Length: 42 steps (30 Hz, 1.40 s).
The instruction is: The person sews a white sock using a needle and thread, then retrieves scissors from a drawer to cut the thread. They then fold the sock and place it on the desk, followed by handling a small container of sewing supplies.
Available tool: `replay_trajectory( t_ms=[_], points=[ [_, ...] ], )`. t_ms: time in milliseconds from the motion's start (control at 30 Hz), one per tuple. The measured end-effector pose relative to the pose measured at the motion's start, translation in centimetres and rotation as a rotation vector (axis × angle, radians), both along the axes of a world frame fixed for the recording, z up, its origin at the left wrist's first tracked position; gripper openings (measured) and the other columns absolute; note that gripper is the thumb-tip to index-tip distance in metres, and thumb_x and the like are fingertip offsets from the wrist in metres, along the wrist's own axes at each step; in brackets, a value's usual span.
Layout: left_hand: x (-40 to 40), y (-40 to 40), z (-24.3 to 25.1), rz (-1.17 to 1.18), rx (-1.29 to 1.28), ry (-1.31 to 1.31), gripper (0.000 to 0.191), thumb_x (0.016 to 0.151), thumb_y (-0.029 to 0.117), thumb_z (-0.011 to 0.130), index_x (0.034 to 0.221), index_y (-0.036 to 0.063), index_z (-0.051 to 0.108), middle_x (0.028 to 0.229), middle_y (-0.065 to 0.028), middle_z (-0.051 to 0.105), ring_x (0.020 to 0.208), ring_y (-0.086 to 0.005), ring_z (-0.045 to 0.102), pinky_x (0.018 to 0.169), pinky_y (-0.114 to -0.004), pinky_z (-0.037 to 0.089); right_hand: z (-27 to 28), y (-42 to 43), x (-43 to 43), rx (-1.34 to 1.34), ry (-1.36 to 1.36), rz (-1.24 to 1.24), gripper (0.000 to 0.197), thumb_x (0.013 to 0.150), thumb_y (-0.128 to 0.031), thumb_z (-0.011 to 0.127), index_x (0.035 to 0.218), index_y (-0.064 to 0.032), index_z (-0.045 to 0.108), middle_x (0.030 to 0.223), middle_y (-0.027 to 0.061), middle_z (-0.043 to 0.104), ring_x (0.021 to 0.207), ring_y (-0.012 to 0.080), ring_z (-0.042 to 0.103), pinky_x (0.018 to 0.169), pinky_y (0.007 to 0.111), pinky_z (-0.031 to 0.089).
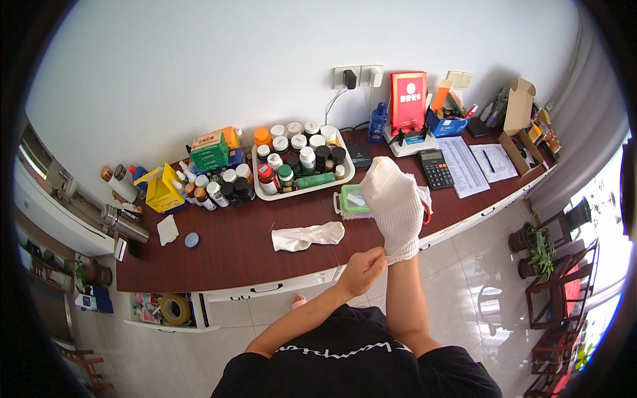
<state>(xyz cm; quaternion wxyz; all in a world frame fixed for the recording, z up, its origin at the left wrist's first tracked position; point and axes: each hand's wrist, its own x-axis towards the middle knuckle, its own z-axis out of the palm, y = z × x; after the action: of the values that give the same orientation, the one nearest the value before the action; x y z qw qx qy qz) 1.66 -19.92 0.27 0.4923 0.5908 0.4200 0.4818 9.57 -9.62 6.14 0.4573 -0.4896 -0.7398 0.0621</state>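
A white knitted sock (pixel 396 209) is pulled over my right hand and reaches down to the wrist, so the fingers inside are hidden. My left hand (pixel 363 271) pinches the cuff of that sock at the wrist. Another white sock (pixel 307 236) lies flat on the dark red wooden desktop (pixel 224 263), left of my hands. Close to its left end a thin needle-like object (pixel 271 228) is visible. Partly behind the raised sock are a clear plastic box with a green lid (pixel 352 198) and a red scissors handle (pixel 426 213).
Behind stands a white tray (pixel 304 191) of pill bottles. A black calculator (pixel 436 169) and printed sheets (pixel 463 166) lie to the right. On the left are a white cloth piece (pixel 167 230), a blue disc (pixel 191 240) and a steel thermos (pixel 125 224). An open drawer (pixel 171 326) juts out below.
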Motion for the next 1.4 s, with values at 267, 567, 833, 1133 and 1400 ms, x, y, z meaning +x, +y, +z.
replay_trajectory(
  t_ms=[267,567,833,1133,1400],
  points=[
    [-1.0,0.1,-0.3,-0.006,-0.006,0.063,0.023,0.086,0.024,0.046,0.078,0.0030,0.049,0.063,-0.0030,0.045,0.060,-0.0094,0.042,0.056,-0.026,0.037,-2.1,0.0,-0.9,-0.175,0.308,0.292,0.036,0.073,-0.014,0.065,0.106,-0.0027,0.054,0.100,0.0101,0.058,0.092,0.0257,0.055,0.079,0.030,0.044],
    [-10.8,1.8,-0.2,0.504,-0.177,-0.607,0.036,0.091,0.034,0.047,0.107,0.0022,0.053,0.090,-0.0032,0.057,0.077,-0.0091,0.052,0.068,-0.022,0.043,-2.0,-3.3,-9.0,0.555,-1.493,0.339,0.029,0.075,-0.011,0.048,0.102,-0.0044,0.053,0.101,0.0066,0.050,0.105,0.0208,0.045,0.096,0.032,0.032],
    [-16.6,-1.8,-10.5,1.150,-0.395,-0.799,0.032,0.091,0.032,0.045,0.083,0.0035,0.056,0.074,-0.0031,0.056,0.068,-0.0120,0.054,0.061,-0.027,0.044,-10.2,-9.8,-16.2,-1.431,0.680,0.837,0.030,0.093,-0.023,0.040,0.114,-0.0028,0.049,0.103,0.0006,0.051,0.098,0.0068,0.045,0.085,0.022,0.037],
    [-30.6,-2.5,-10.7,1.416,-0.280,0.022,0.038,0.091,0.029,0.043,0.070,-0.0016,0.051,0.062,-0.0089,0.053,0.058,-0.0181,0.050,0.057,-0.033,0.041,-11.4,-13.4,-16.0,-1.494,0.655,1.159,0.042,0.089,-0.015,0.045,0.128,-0.0017,0.038,0.123,0.0100,0.046,0.112,0.0166,0.045,0.095,0.028,0.036],
    [-38.0,0.1,-13.1,1.156,-0.177,0.865,0.039,0.091,0.036,0.039,0.074,0.0032,0.054,0.076,-0.0205,0.058,0.073,-0.0417,0.054,0.063,-0.050,0.040,-13.3,-11.2,-9.6,-1.881,0.752,0.952,0.043,0.087,-0.010,0.047,0.129,-0.0022,0.037,0.124,0.0149,0.048,0.112,0.0219,0.049,0.094,0.033,0.040]
  ],
)
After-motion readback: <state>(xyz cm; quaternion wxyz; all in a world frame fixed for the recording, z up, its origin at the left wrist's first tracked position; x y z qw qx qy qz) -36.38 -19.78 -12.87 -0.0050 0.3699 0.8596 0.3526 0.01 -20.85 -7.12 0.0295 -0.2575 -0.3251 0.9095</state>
